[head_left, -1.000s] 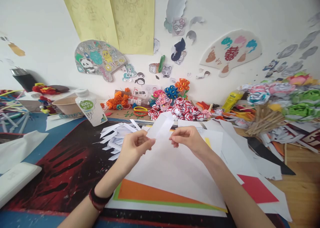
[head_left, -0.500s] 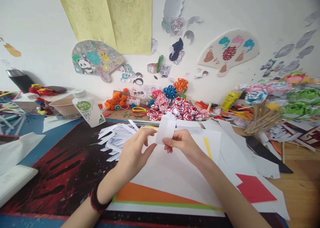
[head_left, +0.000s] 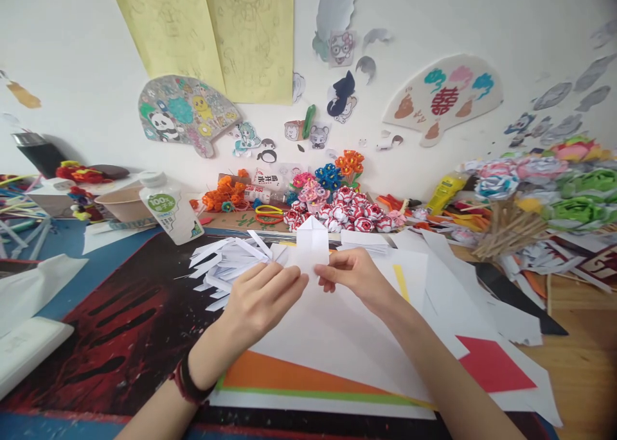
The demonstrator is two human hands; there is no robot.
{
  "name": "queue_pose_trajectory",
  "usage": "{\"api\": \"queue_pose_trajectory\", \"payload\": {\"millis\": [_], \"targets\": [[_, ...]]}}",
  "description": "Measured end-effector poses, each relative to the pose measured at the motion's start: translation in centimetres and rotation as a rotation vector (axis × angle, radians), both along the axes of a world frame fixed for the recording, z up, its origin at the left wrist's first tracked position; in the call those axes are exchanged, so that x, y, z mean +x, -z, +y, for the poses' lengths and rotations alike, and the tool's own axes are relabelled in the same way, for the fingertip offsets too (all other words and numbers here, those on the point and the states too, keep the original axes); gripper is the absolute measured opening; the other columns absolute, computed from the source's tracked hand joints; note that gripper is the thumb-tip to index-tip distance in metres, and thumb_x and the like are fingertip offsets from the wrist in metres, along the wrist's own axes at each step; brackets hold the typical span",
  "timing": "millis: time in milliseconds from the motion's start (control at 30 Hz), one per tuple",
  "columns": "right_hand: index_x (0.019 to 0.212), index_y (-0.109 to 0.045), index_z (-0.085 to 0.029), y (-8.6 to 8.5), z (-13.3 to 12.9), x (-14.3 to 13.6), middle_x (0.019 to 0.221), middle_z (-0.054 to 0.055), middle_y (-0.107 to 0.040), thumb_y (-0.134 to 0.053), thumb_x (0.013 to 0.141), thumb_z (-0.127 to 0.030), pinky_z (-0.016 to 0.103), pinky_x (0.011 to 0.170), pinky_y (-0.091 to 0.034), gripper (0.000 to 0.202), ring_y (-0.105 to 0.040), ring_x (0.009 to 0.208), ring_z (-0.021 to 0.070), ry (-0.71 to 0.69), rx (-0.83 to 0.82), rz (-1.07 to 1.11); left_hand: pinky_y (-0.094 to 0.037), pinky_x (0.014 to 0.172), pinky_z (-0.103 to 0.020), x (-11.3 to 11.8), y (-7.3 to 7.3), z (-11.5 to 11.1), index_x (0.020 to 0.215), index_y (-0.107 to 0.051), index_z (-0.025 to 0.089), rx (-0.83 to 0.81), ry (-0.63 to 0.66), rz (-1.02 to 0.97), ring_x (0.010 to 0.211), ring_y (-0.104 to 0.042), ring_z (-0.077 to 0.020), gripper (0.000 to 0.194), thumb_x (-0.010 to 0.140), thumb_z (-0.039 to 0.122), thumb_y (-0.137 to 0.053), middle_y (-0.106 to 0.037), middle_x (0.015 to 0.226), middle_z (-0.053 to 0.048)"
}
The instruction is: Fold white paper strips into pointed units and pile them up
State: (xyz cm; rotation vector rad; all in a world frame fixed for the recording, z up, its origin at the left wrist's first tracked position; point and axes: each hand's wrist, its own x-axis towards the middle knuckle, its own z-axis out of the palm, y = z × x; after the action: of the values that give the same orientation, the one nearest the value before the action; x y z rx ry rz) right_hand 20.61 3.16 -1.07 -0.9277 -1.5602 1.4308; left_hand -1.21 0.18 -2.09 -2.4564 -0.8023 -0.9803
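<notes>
Over the white sheet [head_left: 332,337], the right hand [head_left: 354,274] pinches a folded paper [head_left: 312,242]; the left hand [head_left: 267,295] curls at its base, hold hidden. It's seemingly mid-fold, next needing aligned edges.

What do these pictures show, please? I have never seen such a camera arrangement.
There is no machine here, only a person's bare left hand and right hand. One camera, worn on the head, looks forward and down. The right hand pinches a folded white paper near its lower right corner; the left fingers are at its lower left, though whether they grip is hard to tell. Below lies a large white sheet, partly covering an orange sheet. To the left are white paper strips; behind are a white bottle and red-and-white flowers.
</notes>
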Motion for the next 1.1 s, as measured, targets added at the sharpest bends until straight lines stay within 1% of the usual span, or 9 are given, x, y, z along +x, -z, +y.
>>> {"api": "queue_pose_trajectory", "payload": {"millis": [167, 300, 433, 600, 867, 933, 967, 1033, 1100], "targets": [[0.066, -0.072, -0.013, -0.4, -0.2, 0.0, 0.064, 0.006, -0.069, -0.076, 0.073, -0.039, 0.026, 0.056, -0.049, 0.028, -0.062, 0.056, 0.0142, -0.021, -0.008, 0.025, -0.036, 0.065, -0.032, 0.1, -0.1, 0.0, 0.103, -0.062, 0.023, 0.088, -0.03, 0.019, 0.071, -0.058, -0.0152, 0.024, 0.088, 0.007, -0.053, -0.069, 0.09, -0.005], [0.068, -0.074, -0.012, -0.2, -0.2, 0.0, 0.065, 0.007, -0.07, -0.076, 0.074, -0.037, 0.026, 0.056, -0.051, 0.026, -0.064, 0.057, 0.015, -0.037, -0.014, 0.053, -0.036, 0.062, -0.03, 0.3, -0.1, 0.0, 0.1, -0.062, 0.021, 0.157, -0.047, 0.015, 0.067, -0.056, -0.0137, 0.021, 0.088, 0.006, -0.053, -0.069, 0.086, -0.004], [0.07, -0.075, -0.012, -0.1, -0.2, -0.1, 0.067, 0.008, -0.072, -0.076, 0.074, -0.036, 0.025, 0.057, -0.053, 0.025, -0.066, 0.057, 0.0151, -0.046, -0.027, 0.076, -0.037, 0.06, -0.03, 0.5, -0.2, 0.1, 0.097, -0.062, 0.018, 0.216, -0.035, -0.018, 0.065, -0.056, -0.0136, 0.018, 0.086, 0.005, -0.054, -0.069, 0.085, -0.005], [0.069, -0.076, -0.012, -0.3, -0.3, -0.2, 0.066, 0.008, -0.072, -0.075, 0.075, -0.037, 0.024, 0.058, -0.054, 0.026, -0.067, 0.057, 0.0149, -0.04, -0.039, 0.087, -0.038, 0.059, -0.029, 0.6, -0.1, 0.2, 0.096, -0.062, 0.019, 0.228, -0.041, -0.039, 0.064, -0.056, -0.0126, 0.017, 0.087, 0.007, -0.054, -0.069, 0.083, -0.004], [0.071, -0.076, -0.012, -0.3, -0.3, -0.2, 0.066, 0.008, -0.073, -0.076, 0.075, -0.037, 0.025, 0.06, -0.056, 0.025, -0.069, 0.06, 0.0164, -0.044, -0.034, 0.091, -0.037, 0.06, -0.03, 0.4, 0.2, 0.2, 0.098, -0.062, 0.019, 0.189, -0.054, -0.029, 0.064, -0.055, -0.0134, 0.02, 0.084, 0.005, -0.057, -0.069, 0.083, -0.003], [0.07, -0.076, -0.012, -0.3, -0.3, -0.2, 0.066, 0.008, -0.073, -0.076, 0.075, -0.037, 0.025, 0.061, -0.055, 0.026, -0.069, 0.06, 0.0166, -0.039, -0.026, 0.083, -0.038, 0.062, -0.03, 0.4, -0.1, 0.0, 0.099, -0.062, 0.02, 0.139, -0.047, -0.028, 0.066, -0.056, -0.014, 0.022, 0.084, 0.005, -0.057, -0.069, 0.085, -0.003], [0.07, -0.076, -0.012, -0.3, -0.3, -0.2, 0.066, 0.008, -0.072, -0.076, 0.075, -0.037, 0.026, 0.06, -0.055, 0.026, -0.069, 0.06, 0.0166, -0.034, -0.019, 0.078, -0.038, 0.063, -0.03, 0.5, -0.3, -0.2, 0.1, -0.062, 0.02, 0.08, -0.039, -0.042, 0.069, -0.056, -0.0148, 0.022, 0.084, 0.006, -0.057, -0.069, 0.087, -0.004], [0.071, -0.077, -0.012, -0.3, -0.3, -0.2, 0.065, 0.008, -0.072, -0.076, 0.074, -0.037, 0.026, 0.06, -0.055, 0.025, -0.068, 0.06, 0.0165, -0.022, -0.006, 0.067, -0.041, 0.068, -0.031, 0.8, -0.8, -0.5, 0.098, -0.06, 0.02, -0.116, -0.027, -0.132, 0.076, -0.057, -0.0169, 0.016, 0.084, 0.012, -0.058, -0.067, 0.092, -0.005], [0.072, -0.077, -0.012, -0.4, -0.3, -0.3, 0.066, 0.008, -0.072, -0.077, 0.073, -0.036, 0.026, 0.06, -0.055, 0.024, -0.068, 0.059, 0.0164, -0.004, 0.006, 0.067, -0.044, 0.069, -0.031, 1.3, -1.3, -0.8, 0.096, -0.057, 0.019, -0.359, -0.046, -0.338, 0.08, -0.058, -0.0175, 0.011, 0.086, 0.023, -0.059, -0.064, 0.094, -0.007]]}}
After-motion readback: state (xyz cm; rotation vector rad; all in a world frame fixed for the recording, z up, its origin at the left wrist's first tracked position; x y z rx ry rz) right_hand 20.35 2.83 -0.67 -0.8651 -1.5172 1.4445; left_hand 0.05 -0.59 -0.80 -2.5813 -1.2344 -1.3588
